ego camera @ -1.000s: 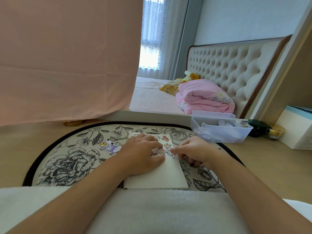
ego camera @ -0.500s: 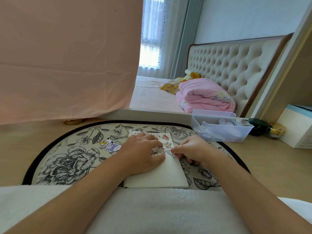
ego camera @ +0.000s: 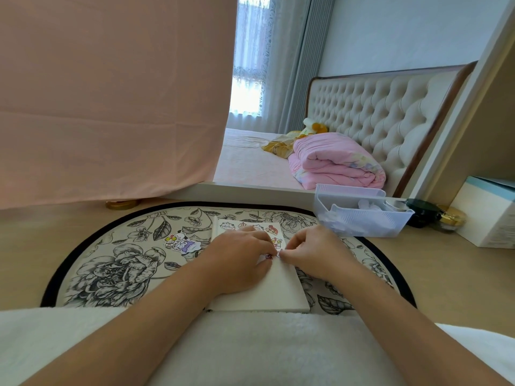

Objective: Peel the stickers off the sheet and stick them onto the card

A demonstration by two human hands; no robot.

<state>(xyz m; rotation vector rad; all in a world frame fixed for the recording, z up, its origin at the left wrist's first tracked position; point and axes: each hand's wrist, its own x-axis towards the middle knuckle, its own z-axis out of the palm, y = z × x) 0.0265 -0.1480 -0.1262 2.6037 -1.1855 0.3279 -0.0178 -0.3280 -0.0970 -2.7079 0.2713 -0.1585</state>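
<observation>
Left hand [ego camera: 237,260] lies palm-down on the white card [ego camera: 278,288], fingers relaxed, tips touching a small sticker [ego camera: 269,256]. Right hand [ego camera: 315,252], just beside it, pinches that sticker's edge between thumb and forefinger. Row of stickers [ego camera: 250,227] on the card just beyond both hands. Sticker sheet [ego camera: 182,243] lies left of the left hand on the floral mat [ego camera: 111,268].

We count two hands, left hand [ego camera: 239,257] and right hand [ego camera: 315,252], on one card [ego camera: 267,291]. One sticker [ego camera: 269,256] sits where they meet, with at least four more beyond the fingers. One sticker sheet [ego camera: 182,243] lies left of the left hand. Beyond the right hand are one basket [ego camera: 362,221], two jars [ego camera: 422,213] and one box [ego camera: 485,215].
</observation>
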